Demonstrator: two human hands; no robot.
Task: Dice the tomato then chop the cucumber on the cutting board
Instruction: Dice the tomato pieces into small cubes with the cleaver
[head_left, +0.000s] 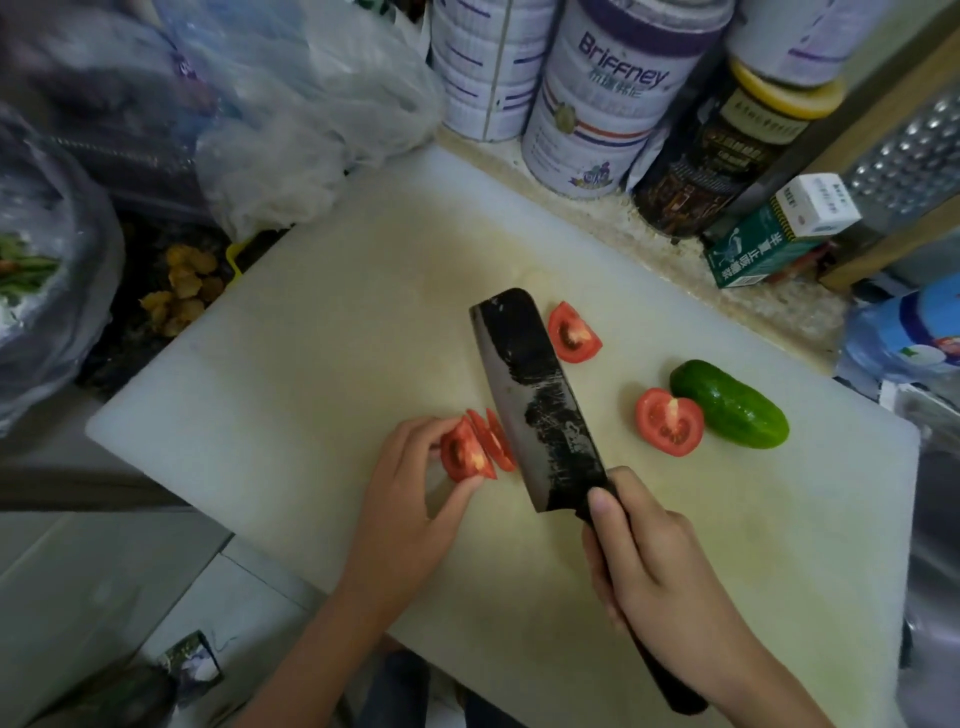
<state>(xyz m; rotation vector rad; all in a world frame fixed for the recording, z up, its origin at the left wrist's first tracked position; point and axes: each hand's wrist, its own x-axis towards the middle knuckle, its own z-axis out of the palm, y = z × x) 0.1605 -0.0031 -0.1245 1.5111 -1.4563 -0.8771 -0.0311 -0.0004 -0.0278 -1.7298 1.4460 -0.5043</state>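
The white cutting board (311, 389) lay under both hands, with tall tins (602, 93) standing beyond its far edge; the dark cleaver (535, 405) stretched forward from the right hand (649, 561), whose fingers were wrapped round its handle, the blade set against the cut tomato; the left hand (410, 499), just left of the blade, pinched the sliced tomato quarter (470, 451) between thumb and fingertips; the whole cucumber (730, 404) lay on the board ahead and to the right of the right hand, just beside a tomato half (669, 422) lying cut face up; a smaller tomato wedge (574, 333) lay just right of the blade's far end, well ahead of both hands.
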